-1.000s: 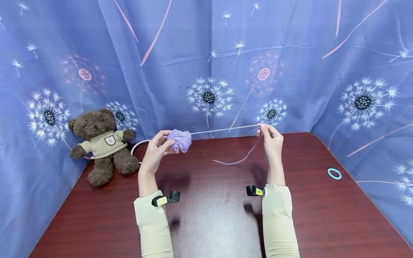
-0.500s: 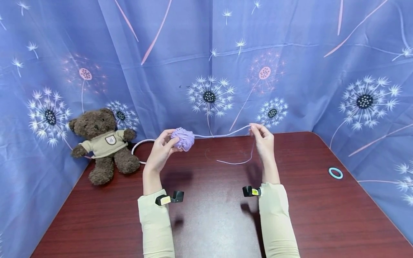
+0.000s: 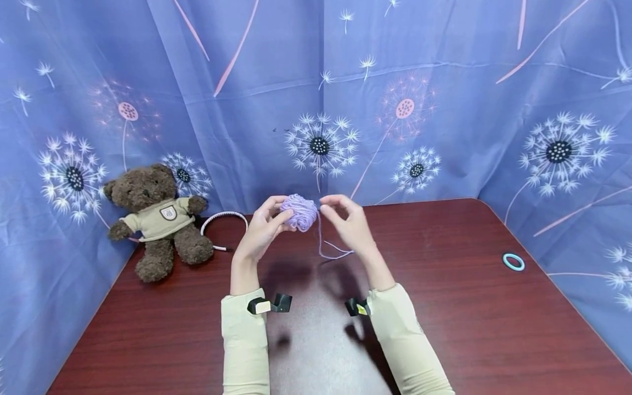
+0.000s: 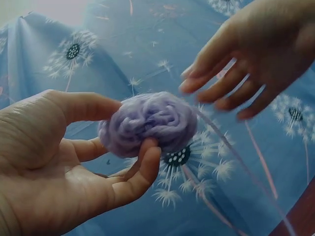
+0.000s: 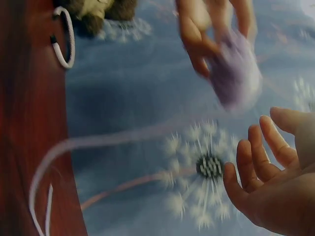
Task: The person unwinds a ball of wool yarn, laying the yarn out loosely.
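Note:
A small purple ball of yarn is held between the thumb and fingers of my left hand, raised above the table. The left wrist view shows the wound strands of the yarn ball up close. My right hand hovers just right of the ball, its fingertips apart from it. In the right wrist view the right hand has loosely bent fingers and nothing between them. A loose yarn strand hangs from the ball, and its tail lies on the table.
A brown teddy bear in a beige shirt sits at the back left. Beside it lies a white hoop, partly hidden. A turquoise ring rests near the right edge of the dark red table. Patterned blue curtains enclose the back and sides.
The right hand has moved left to the ball and released the strand, which went from taut to slack and now hangs down. The left hand has shifted slightly right with the ball of yarn.

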`<move>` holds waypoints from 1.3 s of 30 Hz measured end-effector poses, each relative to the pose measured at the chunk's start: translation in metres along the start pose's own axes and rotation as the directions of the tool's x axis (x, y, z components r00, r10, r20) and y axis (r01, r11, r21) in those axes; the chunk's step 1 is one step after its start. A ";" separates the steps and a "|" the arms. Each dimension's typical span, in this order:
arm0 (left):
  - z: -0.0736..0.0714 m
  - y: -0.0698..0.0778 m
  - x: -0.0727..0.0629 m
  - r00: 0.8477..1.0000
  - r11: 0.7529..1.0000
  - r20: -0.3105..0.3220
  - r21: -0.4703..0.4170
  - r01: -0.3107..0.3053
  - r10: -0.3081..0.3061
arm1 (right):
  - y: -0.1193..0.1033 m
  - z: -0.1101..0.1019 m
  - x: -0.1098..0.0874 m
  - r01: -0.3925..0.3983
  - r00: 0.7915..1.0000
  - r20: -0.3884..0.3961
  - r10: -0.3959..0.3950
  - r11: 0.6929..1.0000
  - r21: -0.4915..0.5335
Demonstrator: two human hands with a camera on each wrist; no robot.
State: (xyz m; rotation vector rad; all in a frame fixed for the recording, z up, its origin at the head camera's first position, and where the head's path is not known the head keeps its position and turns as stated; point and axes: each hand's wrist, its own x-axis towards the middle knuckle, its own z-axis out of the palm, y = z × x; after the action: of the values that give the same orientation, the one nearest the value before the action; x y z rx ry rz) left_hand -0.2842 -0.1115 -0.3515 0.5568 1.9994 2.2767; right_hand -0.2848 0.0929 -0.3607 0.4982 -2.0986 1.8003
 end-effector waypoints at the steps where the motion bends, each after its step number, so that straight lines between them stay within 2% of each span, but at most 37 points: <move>1: 0.001 0.000 0.000 1.000 1.000 0.024 0.007 -0.004 0.004 | -0.001 0.004 -0.001 0.009 1.000 0.018 -0.009 1.000 -0.006; 4: 0.003 0.001 -0.002 0.994 1.000 0.104 0.008 -0.014 0.013 | -0.002 0.013 -0.004 0.005 1.000 0.026 -0.005 1.000 -0.006; 8: 0.003 0.003 -0.004 0.980 0.999 0.198 -0.029 -0.022 0.028 | -0.001 0.013 -0.005 -0.004 1.000 -0.008 0.004 1.000 -0.011; 11: 0.003 0.003 -0.004 0.971 0.999 0.237 -0.044 -0.020 0.030 | 0.000 0.010 -0.005 -0.010 1.000 -0.015 0.009 1.000 -0.010; 14: 0.005 0.001 -0.001 0.974 0.999 0.225 -0.031 -0.027 0.033 | 0.000 0.009 -0.005 -0.015 1.000 -0.005 0.015 1.000 0.002; 21: 0.003 -0.003 0.002 0.990 0.998 0.124 0.020 -0.065 0.062 | -0.004 0.012 -0.005 -0.009 1.000 0.017 0.008 1.000 0.030; 25: 0.002 -0.004 0.002 0.994 0.997 0.098 0.055 -0.057 0.052 | -0.006 0.015 -0.006 0.008 1.000 0.021 -0.008 1.000 0.019; 27: 0.004 -0.003 0.002 0.995 0.998 0.093 0.045 -0.046 0.042 | -0.007 0.016 -0.006 0.014 1.000 0.021 -0.015 1.000 0.016; 31: 0.009 -0.002 0.003 0.991 1.000 0.131 -0.027 -0.010 0.014 | -0.008 0.018 -0.006 0.019 1.000 0.003 -0.019 1.000 -0.002; 35: 0.013 -0.001 0.002 0.972 0.998 0.236 -0.069 0.011 0.005 | -0.008 0.020 -0.007 0.028 0.999 -0.022 -0.029 0.999 -0.042; 39: 0.014 -0.002 0.000 0.957 1.000 0.289 0.009 -0.012 0.009 | -0.008 0.023 -0.009 0.040 0.998 -0.039 -0.043 0.996 -0.076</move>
State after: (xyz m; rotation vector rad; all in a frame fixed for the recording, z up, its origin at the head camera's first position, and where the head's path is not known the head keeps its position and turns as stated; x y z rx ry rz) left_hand -0.2804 -0.0977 -0.3519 0.8480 1.8711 2.0484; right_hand -0.2740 0.0699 -0.3615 0.4781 -2.1043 1.6882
